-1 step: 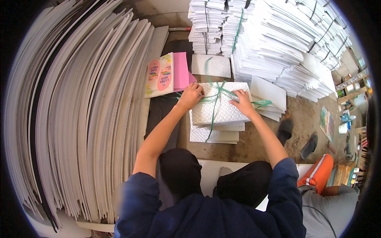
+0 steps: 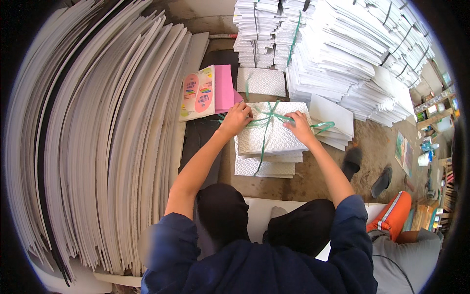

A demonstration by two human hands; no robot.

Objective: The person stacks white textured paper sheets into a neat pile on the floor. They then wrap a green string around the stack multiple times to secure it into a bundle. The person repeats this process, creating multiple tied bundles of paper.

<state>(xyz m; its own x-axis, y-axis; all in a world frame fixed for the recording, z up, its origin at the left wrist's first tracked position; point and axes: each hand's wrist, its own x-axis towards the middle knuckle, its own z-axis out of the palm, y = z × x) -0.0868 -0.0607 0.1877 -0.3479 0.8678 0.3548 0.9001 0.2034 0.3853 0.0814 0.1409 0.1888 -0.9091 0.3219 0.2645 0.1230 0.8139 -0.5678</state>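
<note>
A stack of white embossed sheets [image 2: 276,139] lies before me, with green plastic strapping [image 2: 265,142] crossing its top and meeting in a knot or loop near the far middle. At the stack's left edge, my left hand [image 2: 237,119] has its fingers closed on the strapping. My right hand [image 2: 300,128] pinches the strapping right of the knot, with the hand close over the top sheet. A loose green tail sticks out beyond the right hand. Parts of the fingertips' grip are hidden.
Tall bent sheets [image 2: 107,147] stand along the left. A printed carton sheet [image 2: 197,95] and pink sheets [image 2: 223,88] lie beyond my left hand. Tied white stacks [image 2: 333,54] rise behind. Dark slippers [image 2: 381,180] are on the floor; another person [image 2: 409,255] sits at lower right.
A thin green strand over the far white sheet has swung left. The loose tail by my right hand has shifted slightly. Both hands stay almost in place.
</note>
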